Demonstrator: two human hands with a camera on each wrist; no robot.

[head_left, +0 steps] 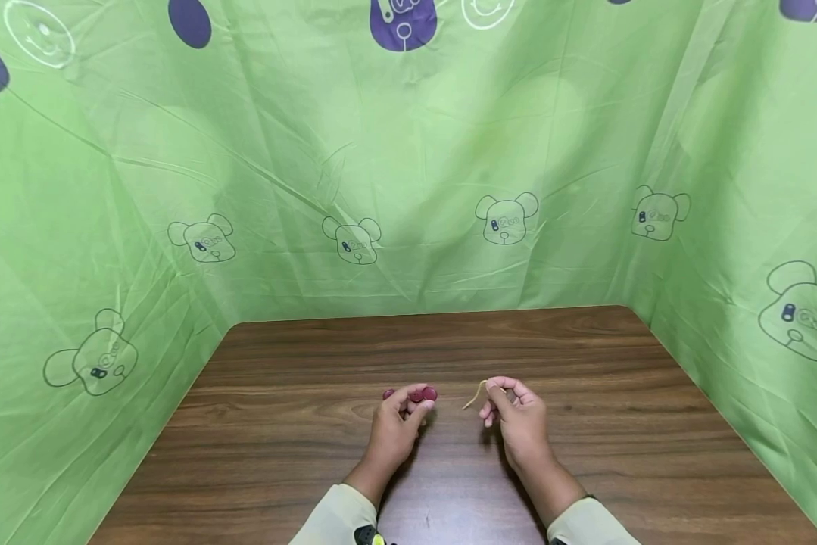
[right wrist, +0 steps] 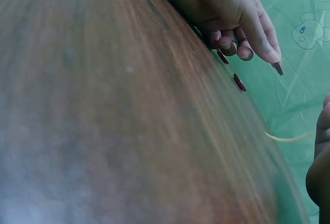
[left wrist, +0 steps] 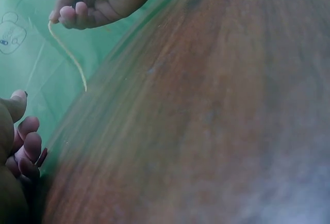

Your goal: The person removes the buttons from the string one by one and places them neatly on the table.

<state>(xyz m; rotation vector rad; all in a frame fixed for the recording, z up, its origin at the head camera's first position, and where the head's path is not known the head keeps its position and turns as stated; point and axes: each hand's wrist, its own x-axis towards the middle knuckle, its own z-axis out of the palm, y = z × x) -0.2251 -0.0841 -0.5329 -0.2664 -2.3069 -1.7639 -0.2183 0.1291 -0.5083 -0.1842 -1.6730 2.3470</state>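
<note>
My left hand (head_left: 393, 428) pinches a round dark red button (head_left: 430, 393) between thumb and forefinger; the right wrist view shows this button (right wrist: 278, 68) edge-on at the fingertips. Two more dark red buttons lie by that hand, one (head_left: 388, 393) at its left and another (head_left: 416, 394) just behind the forefinger. Across a small gap, my right hand (head_left: 520, 420) pinches a thin yellow cord (head_left: 475, 397) between thumb and forefinger. One end of the cord (left wrist: 69, 53) hangs loose towards the left hand. Cord and held button are apart.
Both hands are over a dark brown wood-grain table (head_left: 299, 363). Green cloth (head_left: 415, 280) printed with bear heads hangs behind the table and along both sides.
</note>
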